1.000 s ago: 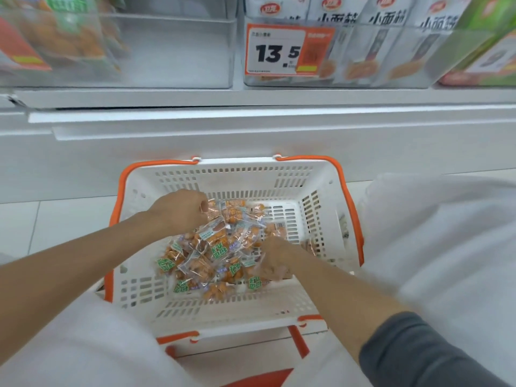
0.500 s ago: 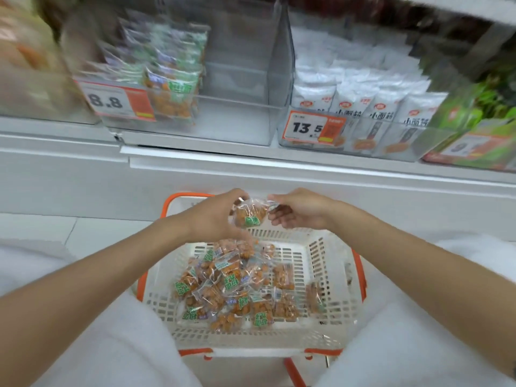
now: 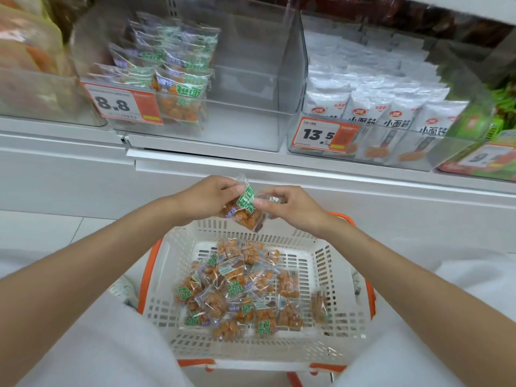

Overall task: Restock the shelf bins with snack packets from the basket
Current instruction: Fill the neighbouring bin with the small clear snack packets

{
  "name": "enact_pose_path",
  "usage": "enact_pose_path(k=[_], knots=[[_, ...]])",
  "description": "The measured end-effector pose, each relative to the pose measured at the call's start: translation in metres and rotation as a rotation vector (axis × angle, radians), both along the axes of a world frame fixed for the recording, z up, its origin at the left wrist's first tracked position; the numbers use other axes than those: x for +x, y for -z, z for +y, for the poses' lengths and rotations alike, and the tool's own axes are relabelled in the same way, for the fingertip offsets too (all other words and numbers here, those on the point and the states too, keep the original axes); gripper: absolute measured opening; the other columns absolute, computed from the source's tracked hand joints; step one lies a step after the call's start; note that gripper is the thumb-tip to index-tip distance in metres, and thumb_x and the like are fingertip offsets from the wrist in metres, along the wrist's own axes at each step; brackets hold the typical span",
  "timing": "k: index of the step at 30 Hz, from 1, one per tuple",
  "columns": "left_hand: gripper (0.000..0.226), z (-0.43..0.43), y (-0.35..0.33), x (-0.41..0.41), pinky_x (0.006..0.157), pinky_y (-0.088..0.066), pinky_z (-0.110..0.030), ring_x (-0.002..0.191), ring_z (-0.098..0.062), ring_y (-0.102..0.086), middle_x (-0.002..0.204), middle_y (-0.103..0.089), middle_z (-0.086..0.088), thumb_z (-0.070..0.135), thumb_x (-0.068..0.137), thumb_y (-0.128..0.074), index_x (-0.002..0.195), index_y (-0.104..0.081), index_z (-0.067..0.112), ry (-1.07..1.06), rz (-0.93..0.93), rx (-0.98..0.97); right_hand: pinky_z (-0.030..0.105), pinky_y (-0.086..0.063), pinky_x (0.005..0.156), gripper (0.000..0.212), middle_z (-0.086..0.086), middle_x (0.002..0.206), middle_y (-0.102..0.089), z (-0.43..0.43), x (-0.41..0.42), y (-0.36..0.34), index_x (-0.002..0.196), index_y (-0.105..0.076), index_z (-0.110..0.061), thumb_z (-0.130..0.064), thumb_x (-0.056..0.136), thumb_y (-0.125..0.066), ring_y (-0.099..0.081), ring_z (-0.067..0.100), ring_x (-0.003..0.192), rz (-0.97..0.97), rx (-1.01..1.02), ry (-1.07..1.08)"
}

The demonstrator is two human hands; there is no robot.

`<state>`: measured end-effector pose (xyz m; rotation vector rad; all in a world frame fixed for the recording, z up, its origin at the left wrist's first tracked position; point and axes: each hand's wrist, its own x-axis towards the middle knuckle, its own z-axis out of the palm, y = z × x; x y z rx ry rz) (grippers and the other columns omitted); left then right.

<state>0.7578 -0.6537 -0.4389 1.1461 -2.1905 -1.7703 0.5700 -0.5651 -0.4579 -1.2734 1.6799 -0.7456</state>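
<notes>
Above the far rim of the white basket (image 3: 164,277), my left hand (image 3: 206,198) and my right hand (image 3: 290,208) both pinch a clear snack packet (image 3: 244,209) with orange pieces and a green label. Several more such packets (image 3: 240,289) lie piled in the basket's bottom. Straight ahead on the shelf stands a clear bin (image 3: 251,118); its left half holds upright packets of the same snack (image 3: 178,79) and its right half is bare.
The clear bin bears an orange price tag reading 8.8 (image 3: 122,104). To its right a bin of white packets (image 3: 385,107) carries a 13.5 tag. Green packs (image 3: 499,135) sit far right, orange packs (image 3: 25,48) far left. The white shelf ledge (image 3: 279,166) juts out above the basket.
Both hands came up out of the basket with a packet and met above its far rim. The view rose from the basket to the shelf bins.
</notes>
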Motion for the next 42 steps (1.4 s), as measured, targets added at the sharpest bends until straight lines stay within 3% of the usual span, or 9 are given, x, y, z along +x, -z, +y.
enact_pose_path(k=[7, 12, 16, 20, 23, 28, 34, 37, 42], knots=[[0.039, 0.003, 0.004, -0.003, 0.074, -0.058, -0.027, 0.080, -0.018, -0.068, 0.094, -0.073, -0.011, 0.033, 0.104, -0.040, 0.106, -0.067, 0.004, -0.302, 0.075, 0.133, 0.037, -0.059, 0.072, 0.032, 0.007, 0.077, -0.074, 0.000, 0.012, 0.005, 0.082, -0.073, -0.011, -0.042, 0.081, -0.070, -0.068, 0.019, 0.066, -0.048, -0.137, 0.127], [0.039, -0.002, -0.001, -0.005, 0.059, -0.055, -0.018, 0.071, -0.011, -0.070, 0.091, -0.073, -0.008, 0.040, 0.094, -0.056, 0.104, -0.070, 0.005, -0.458, 0.192, 0.145, 0.015, -0.045, 0.054, 0.023, -0.009, 0.054, -0.066, 0.000, 0.020, 0.001, 0.067, -0.066, -0.017, -0.023, 0.089, -0.068, -0.058, 0.002, 0.049, -0.159, -0.196, 0.222], [0.040, -0.007, -0.012, -0.006, 0.073, -0.058, -0.020, 0.086, -0.015, -0.073, 0.103, -0.074, -0.008, 0.028, 0.080, -0.074, 0.112, -0.066, 0.005, -0.369, 0.252, 0.291, 0.025, -0.055, 0.067, 0.028, 0.011, 0.076, -0.072, 0.003, 0.018, 0.001, 0.081, -0.067, -0.003, -0.028, 0.093, -0.064, -0.067, 0.016, 0.066, -0.323, -0.135, 0.338], [0.031, -0.011, -0.022, -0.007, 0.068, -0.054, -0.015, 0.081, -0.009, -0.071, 0.102, -0.073, -0.004, 0.011, 0.080, -0.077, 0.110, -0.069, 0.012, -0.351, 0.226, 0.078, 0.010, -0.047, 0.066, 0.023, -0.001, 0.099, -0.069, 0.000, 0.011, -0.018, 0.109, -0.062, -0.014, -0.026, 0.090, -0.068, -0.065, -0.001, 0.079, -0.159, -0.100, 0.214], [0.028, -0.022, -0.037, -0.005, 0.067, -0.051, -0.012, 0.078, -0.008, -0.068, 0.094, -0.074, -0.004, 0.008, 0.080, -0.076, 0.107, -0.070, 0.014, -0.261, 0.250, -0.036, 0.016, -0.052, 0.078, 0.058, 0.002, 0.114, -0.067, -0.015, 0.009, -0.041, 0.133, -0.046, -0.023, -0.015, 0.084, -0.075, -0.066, 0.009, 0.099, -0.164, -0.207, 0.187], [0.035, -0.049, -0.074, 0.013, 0.066, -0.053, -0.016, 0.069, -0.006, -0.067, 0.081, -0.072, -0.007, 0.009, 0.081, -0.075, 0.114, -0.065, 0.015, -0.254, 0.310, -0.223, 0.022, -0.055, 0.077, 0.032, 0.002, 0.096, -0.072, -0.058, 0.021, -0.092, 0.107, -0.060, -0.012, -0.003, 0.081, -0.075, -0.068, 0.008, 0.082, -0.050, -0.336, 0.044], [0.021, -0.093, -0.125, 0.038, 0.065, -0.050, -0.013, 0.067, 0.000, -0.063, 0.083, -0.069, 0.001, 0.008, 0.092, -0.063, 0.113, -0.068, 0.007, -0.450, 0.587, -0.566, 0.031, -0.054, 0.074, 0.034, 0.003, 0.087, -0.066, -0.122, 0.056, -0.146, 0.084, -0.051, -0.021, 0.001, 0.079, -0.076, -0.063, 0.014, 0.077, 0.008, -0.619, 0.092], [0.018, -0.113, -0.131, 0.051, 0.068, -0.050, -0.013, 0.074, -0.004, -0.062, 0.087, -0.069, -0.001, 0.011, 0.095, -0.061, 0.111, -0.068, 0.013, -0.464, 0.522, -0.691, 0.040, -0.054, 0.077, 0.031, -0.002, 0.089, -0.064, -0.148, 0.074, -0.143, 0.085, -0.051, -0.020, -0.010, 0.078, -0.079, -0.061, 0.018, 0.081, 0.082, -0.660, 0.110], [0.012, -0.134, -0.116, 0.058, 0.079, -0.054, -0.032, 0.085, -0.016, -0.068, 0.093, -0.072, 0.002, 0.018, 0.095, -0.060, 0.100, -0.069, 0.024, -0.359, 0.210, -0.753, 0.028, -0.045, 0.068, 0.028, -0.005, 0.088, -0.060, -0.164, 0.082, -0.121, 0.093, -0.055, -0.015, -0.023, 0.080, -0.078, -0.054, 0.011, 0.076, 0.291, -0.520, 0.081]])
